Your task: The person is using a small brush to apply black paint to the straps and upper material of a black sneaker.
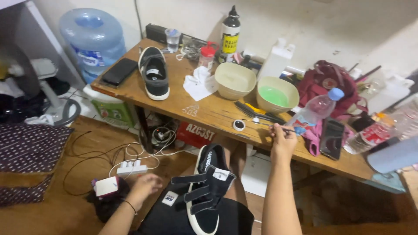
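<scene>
A black shoe [208,191] with white sole and open straps rests on my lap. My right hand [282,140] is raised at the wooden table's [191,109] front edge, fingers closed on a thin brush [266,125] lying across the table. My left hand [143,187] hangs low over the floor beside my knee, fingers loosely apart, holding nothing, near a small white and red box [106,186]. A second black shoe [154,72] sits on the table's left part.
On the table: two beige bowls, one empty [235,80], one with green liquid [277,94], a black brush [250,111], a small round tin [238,125], white tissue [198,83], phones [119,72], bottles [315,109], a maroon bag [328,82]. A power strip [131,167] and cables lie on the floor.
</scene>
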